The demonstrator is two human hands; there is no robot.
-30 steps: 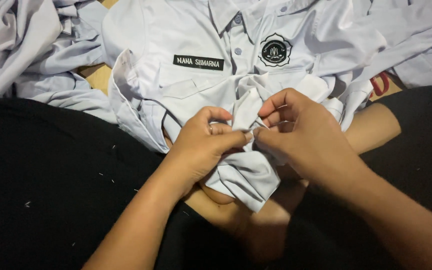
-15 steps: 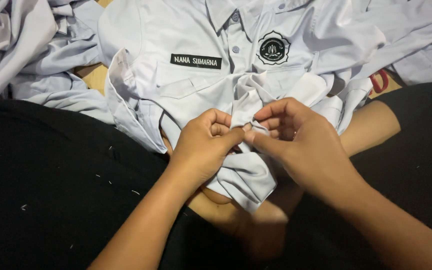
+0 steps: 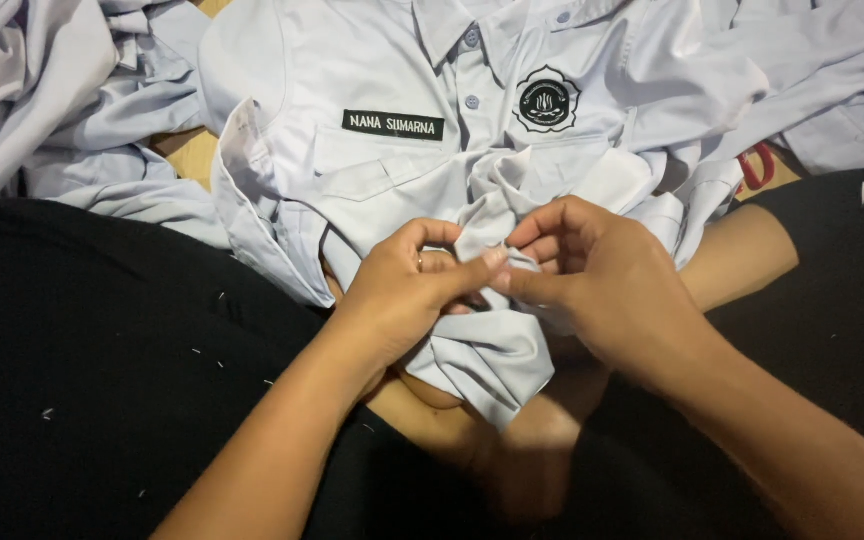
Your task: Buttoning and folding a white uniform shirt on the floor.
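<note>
Fingers (image 3: 472, 268) of the left hand (image 3: 402, 295) and the right hand (image 3: 602, 285) meet at their tips, both pinched narrowly on one small fold of a pale grey shirt (image 3: 432, 170). That shirt lies face up across the person's lap, collar away from the viewer, with a black name strip (image 3: 393, 125) on one side of the chest and a round black badge (image 3: 547, 101) on the other; its lower hem bunches under the hands. More pale shirts (image 3: 42, 90) are heaped to the left and right. Black trousers (image 3: 102, 340) carry scattered thread clippings (image 3: 198, 351). Whatever is gripped between the fingertips is too small to see. Pulling hard on so tight a pinch could likely pucker or tear the thin cloth, or loosen a nearby button (image 3: 472, 102).
</note>
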